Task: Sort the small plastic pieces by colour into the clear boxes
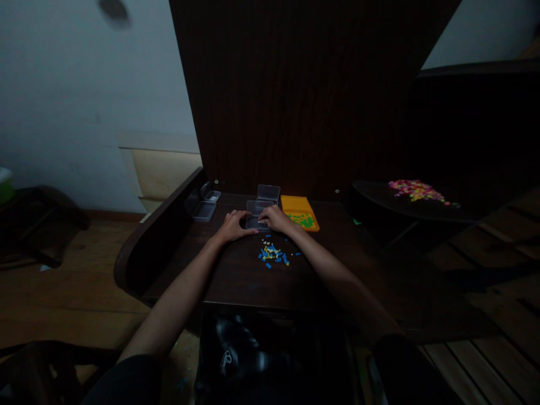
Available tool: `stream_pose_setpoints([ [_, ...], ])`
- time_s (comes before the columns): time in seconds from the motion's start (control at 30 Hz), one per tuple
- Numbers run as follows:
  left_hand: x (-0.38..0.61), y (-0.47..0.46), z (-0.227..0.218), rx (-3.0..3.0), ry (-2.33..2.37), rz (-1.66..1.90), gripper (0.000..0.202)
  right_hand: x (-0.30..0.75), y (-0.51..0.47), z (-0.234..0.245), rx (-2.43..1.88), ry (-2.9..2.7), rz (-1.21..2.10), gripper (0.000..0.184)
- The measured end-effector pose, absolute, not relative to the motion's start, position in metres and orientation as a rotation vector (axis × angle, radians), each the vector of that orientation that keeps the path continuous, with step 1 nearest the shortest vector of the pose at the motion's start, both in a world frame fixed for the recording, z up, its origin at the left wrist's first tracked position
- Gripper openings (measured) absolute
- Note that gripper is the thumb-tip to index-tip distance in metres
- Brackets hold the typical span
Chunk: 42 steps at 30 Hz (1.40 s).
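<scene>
Both my hands rest on a small clear plastic box [254, 211] on a dark wooden desk [236, 275]. My left hand [233, 225] lies at its left side, fingers curled onto its near edge. My right hand [274, 218] covers its right side, fingers bent over the box. A scatter of small blue and yellow pieces [273, 254] lies just in front of my hands. A second clear box [268, 193] sits right behind the first. An orange tray [299, 212] with green pieces lies to the right.
Two more clear boxes [205, 210] sit at the desk's back left by its raised curved rim [139, 242]. A tall dark panel [304, 95] stands behind. A round dark side table [409, 205] at right bears pink and yellow pieces [415, 190].
</scene>
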<state>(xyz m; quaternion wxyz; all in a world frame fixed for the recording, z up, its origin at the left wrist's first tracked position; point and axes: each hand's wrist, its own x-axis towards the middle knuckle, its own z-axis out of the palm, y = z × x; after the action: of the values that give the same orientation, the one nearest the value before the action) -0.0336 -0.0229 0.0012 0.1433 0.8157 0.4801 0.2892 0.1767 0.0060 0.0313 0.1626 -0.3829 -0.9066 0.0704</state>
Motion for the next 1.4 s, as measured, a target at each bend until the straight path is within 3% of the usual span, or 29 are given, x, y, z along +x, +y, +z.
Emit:
stream_pose_setpoints([
  [0.2,-0.034,-0.022,0.000,2.350,1.403,0.833,0.064,0.189,0.001,0.040,-1.087,-2.467,0.255,0.030],
  [0.67,-0.034,-0.024,0.004,2.353,1.391,0.840,0.062,0.219,-0.032,0.049,-1.051,-2.543,0.395,0.021],
  [1.03,-0.033,-0.024,0.005,2.345,1.395,0.848,0.063,0.213,-0.046,0.044,-0.815,-2.716,0.502,0.025],
  [1.4,-0.034,-0.025,0.006,2.359,1.386,0.837,0.061,0.199,-0.046,0.040,-0.862,-2.788,0.510,0.027],
])
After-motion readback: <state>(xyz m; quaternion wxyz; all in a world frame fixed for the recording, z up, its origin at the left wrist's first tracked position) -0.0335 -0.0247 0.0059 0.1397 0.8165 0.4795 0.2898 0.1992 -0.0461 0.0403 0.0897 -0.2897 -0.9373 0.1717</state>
